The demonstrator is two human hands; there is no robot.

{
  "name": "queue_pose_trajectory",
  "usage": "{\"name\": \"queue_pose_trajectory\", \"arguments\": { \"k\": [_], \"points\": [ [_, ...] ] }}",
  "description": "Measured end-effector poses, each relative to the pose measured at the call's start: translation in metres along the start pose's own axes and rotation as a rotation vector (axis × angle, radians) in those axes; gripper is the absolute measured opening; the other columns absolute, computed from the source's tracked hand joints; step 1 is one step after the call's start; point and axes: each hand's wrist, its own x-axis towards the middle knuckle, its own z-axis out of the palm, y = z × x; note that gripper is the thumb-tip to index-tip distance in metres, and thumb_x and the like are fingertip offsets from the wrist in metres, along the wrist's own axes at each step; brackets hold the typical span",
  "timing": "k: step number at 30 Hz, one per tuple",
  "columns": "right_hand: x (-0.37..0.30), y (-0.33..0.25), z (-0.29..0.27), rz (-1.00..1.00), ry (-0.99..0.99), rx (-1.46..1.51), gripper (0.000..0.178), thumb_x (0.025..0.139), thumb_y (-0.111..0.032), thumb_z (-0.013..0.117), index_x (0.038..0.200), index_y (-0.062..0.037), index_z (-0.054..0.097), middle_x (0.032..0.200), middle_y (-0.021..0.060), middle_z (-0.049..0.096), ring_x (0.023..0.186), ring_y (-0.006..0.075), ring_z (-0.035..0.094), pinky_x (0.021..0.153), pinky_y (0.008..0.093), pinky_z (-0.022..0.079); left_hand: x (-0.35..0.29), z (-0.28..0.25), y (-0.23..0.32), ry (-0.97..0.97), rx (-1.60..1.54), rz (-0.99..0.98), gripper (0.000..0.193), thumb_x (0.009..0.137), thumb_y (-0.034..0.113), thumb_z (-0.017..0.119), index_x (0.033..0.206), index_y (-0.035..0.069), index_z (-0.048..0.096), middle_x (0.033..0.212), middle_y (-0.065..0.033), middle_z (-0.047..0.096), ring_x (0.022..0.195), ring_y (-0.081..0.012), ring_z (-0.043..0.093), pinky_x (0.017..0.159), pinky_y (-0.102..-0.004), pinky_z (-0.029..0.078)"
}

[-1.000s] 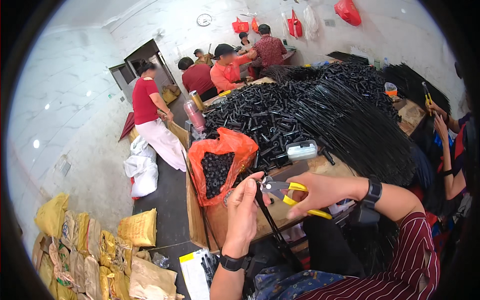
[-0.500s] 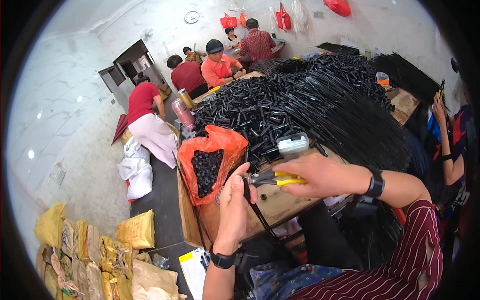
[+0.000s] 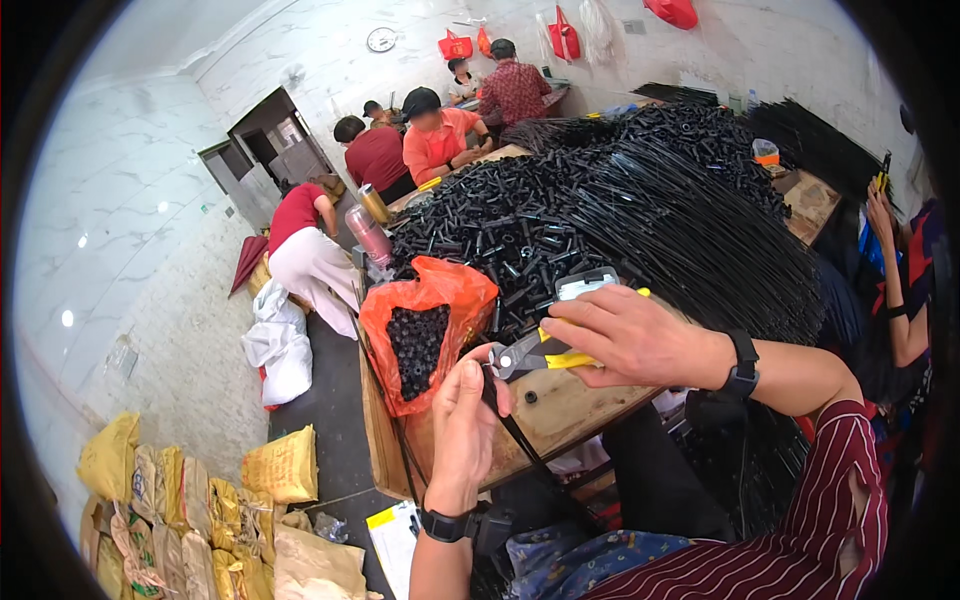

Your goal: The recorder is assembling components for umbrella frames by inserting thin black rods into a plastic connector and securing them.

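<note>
My left hand (image 3: pixel 464 425) is closed around thin black cables (image 3: pixel 520 438), which trail down past the table's front edge. In my right hand (image 3: pixel 638 340) is a pair of pliers (image 3: pixel 518 357) with yellow handles, its handles spread apart. The plier jaws point left and meet the cable ends at my left fingertips; whether they grip anything is too small to tell. Behind my left hand stands an open orange-red plastic bag (image 3: pixel 468 297) with small black nut-like parts (image 3: pixel 418 345) in it. One small black ring (image 3: pixel 531 397) lies on the wooden table (image 3: pixel 590 405) below the pliers.
Black tubular parts (image 3: pixel 500 225) are heaped beyond the bag, with long black cables (image 3: pixel 690 225) to their right. A clear plastic box (image 3: pixel 587 282) sits behind my right hand. Yellow sacks (image 3: pixel 282 465) lie on the floor at left. Several people work around the far tables.
My right hand has turned more back-up, and the plier handles are spread wider. The jaws remain at my left fingertips. A person in red at the left has bent lower.
</note>
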Motion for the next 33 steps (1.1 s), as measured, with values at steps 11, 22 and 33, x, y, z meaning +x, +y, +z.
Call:
{"name": "queue_pose_trajectory", "arguments": {
  "k": [11, 22, 33],
  "points": [
    [0.001, -0.014, -0.011, 0.876, -0.698, 1.552, 0.051, 0.092, -0.028, 0.057, 0.133, -0.0036, 0.042, 0.08, 0.0105, 0.066, 0.067, 0.0187, 0.066, 0.06, 0.0318, 0.052, 0.0, -0.001, 0.002, -0.077, -0.021, -0.038, 0.04, 0.1, 0.03, 0.046, 0.118, -0.005, 0.054, 0.088, -0.0043, 0.056, 0.068, -0.0104, 0.048, 0.063, -0.0235, 0.039],
    [-0.013, -0.003, 0.005, 0.036, 0.042, 0.016, 0.058, 0.074, -0.021, 0.07, 0.123, 0.0019, 0.049, 0.113, 0.013, 0.057, 0.091, 0.0262, 0.06, 0.077, 0.0345, 0.05, 0.001, 0.002, -0.002, 0.029, 0.046, -0.017, 0.038, 0.101, 0.03, 0.044, 0.116, -0.002, 0.057, 0.083, -0.0018, 0.055, 0.066, -0.0087, 0.047, 0.061, -0.0232, 0.038],
    [-0.006, -0.009, -0.008, 0.912, -0.84, 1.507, 0.046, 0.092, -0.033, 0.058, 0.125, -0.0027, 0.047, 0.084, 0.0138, 0.067, 0.068, 0.0184, 0.068, 0.061, 0.0285, 0.055, -0.002, 0.005, 0.0, -0.01, 0.12, 0.009, 0.043, 0.1, 0.038, 0.043, 0.112, -0.002, 0.054, 0.077, -0.0022, 0.052, 0.063, -0.01, 0.043, 0.061, -0.0254, 0.037]
  ]
}}
